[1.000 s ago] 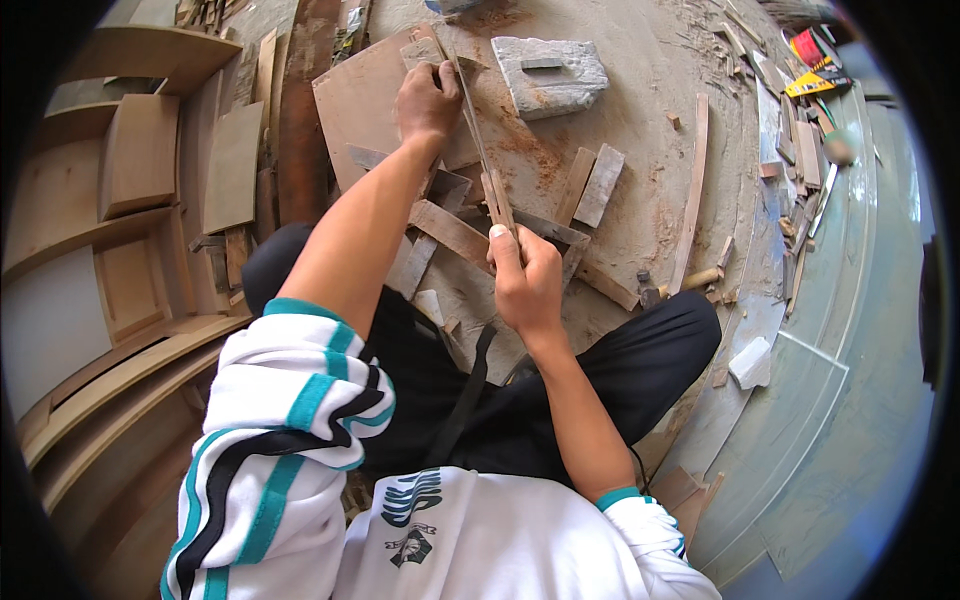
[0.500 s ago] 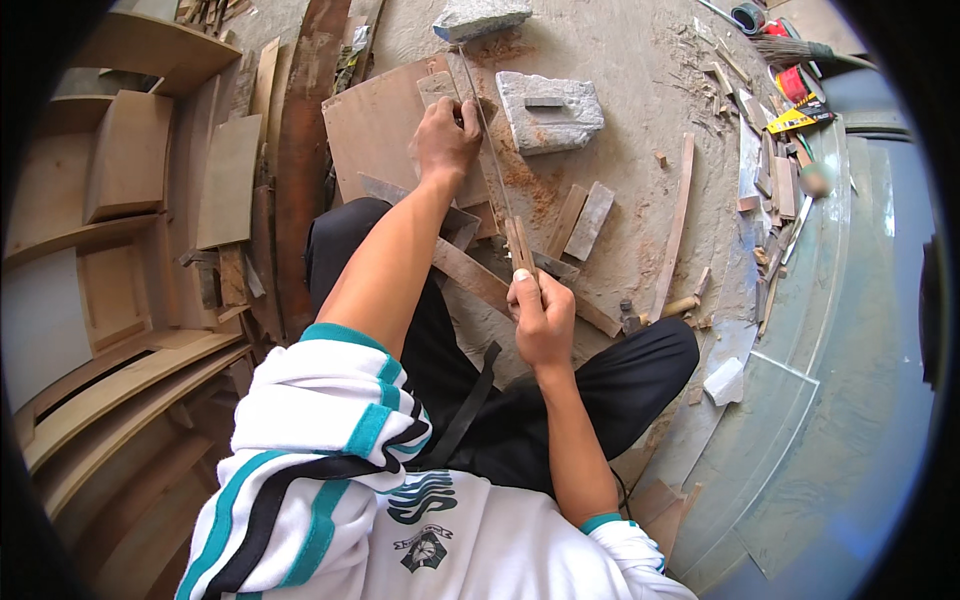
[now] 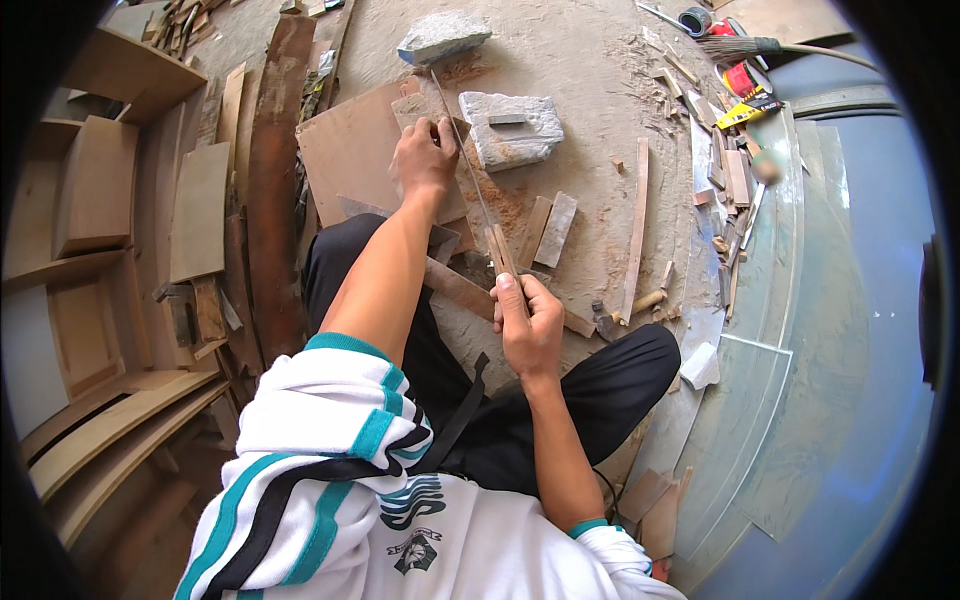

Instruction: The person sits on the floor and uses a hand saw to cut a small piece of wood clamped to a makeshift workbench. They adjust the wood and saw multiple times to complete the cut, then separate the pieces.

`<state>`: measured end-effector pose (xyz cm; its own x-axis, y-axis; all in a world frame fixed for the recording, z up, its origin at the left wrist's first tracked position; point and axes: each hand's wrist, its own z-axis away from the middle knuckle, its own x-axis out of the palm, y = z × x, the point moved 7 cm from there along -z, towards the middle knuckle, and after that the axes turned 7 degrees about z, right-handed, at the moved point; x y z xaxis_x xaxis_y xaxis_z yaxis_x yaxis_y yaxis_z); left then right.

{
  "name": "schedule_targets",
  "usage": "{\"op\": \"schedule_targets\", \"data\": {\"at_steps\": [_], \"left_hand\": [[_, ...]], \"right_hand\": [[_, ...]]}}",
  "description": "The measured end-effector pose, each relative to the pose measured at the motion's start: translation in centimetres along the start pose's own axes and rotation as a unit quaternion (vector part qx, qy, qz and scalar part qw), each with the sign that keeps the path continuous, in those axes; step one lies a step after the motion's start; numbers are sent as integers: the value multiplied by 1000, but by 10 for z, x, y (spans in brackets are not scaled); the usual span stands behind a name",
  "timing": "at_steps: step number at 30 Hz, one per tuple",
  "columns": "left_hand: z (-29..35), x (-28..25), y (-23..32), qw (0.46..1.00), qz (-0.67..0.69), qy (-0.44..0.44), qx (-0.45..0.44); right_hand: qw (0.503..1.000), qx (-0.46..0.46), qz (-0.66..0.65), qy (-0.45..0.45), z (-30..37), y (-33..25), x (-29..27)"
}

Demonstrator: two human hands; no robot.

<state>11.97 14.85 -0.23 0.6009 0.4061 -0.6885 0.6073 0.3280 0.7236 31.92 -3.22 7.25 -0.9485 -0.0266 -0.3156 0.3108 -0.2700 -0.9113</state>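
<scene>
My right hand [image 3: 530, 325] is closed around the wooden handle of a handsaw [image 3: 500, 248], thumb along its top. The saw's narrow blade [image 3: 470, 170] runs forward and slightly left, past my left hand's fingers. My left hand [image 3: 424, 160] is closed on a small piece of wood [image 3: 410, 103], pressing it down on a flat brown board [image 3: 345, 150]. The blade passes at the right side of this piece; the exact contact point is hidden by my fingers. Reddish sawdust [image 3: 497, 205] lies on the ground beside the blade.
A pale concrete block [image 3: 530, 145] carrying a small dark bar stands right of the blade, with a rough stone [image 3: 443, 38] beyond. Wood offcuts [image 3: 555, 230] and a hammer [image 3: 604, 318] lie near my right knee. Wooden cabinets [image 3: 95, 190] stand left; glass sheets [image 3: 760, 400] lie right.
The view has shifted, so the surroundings sit further left and slightly lower. My right hand and the saw have slid a little forward relative to the board. Both grips stay the same.
</scene>
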Motion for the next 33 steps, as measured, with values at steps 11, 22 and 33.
{"op": "schedule_targets", "data": {"at_steps": [11,22,33], "left_hand": [[-1,3,-2,1000,-16,12,17],[-4,5,-6,1000,-19,19,5],[-8,15,-16,998,-27,21,44]], "right_hand": [[998,46,-34,-16,-2,3,-2],[999,9,36,3,1,-21,-8],[999,13,35,-19,-24,-12,-13]]}}
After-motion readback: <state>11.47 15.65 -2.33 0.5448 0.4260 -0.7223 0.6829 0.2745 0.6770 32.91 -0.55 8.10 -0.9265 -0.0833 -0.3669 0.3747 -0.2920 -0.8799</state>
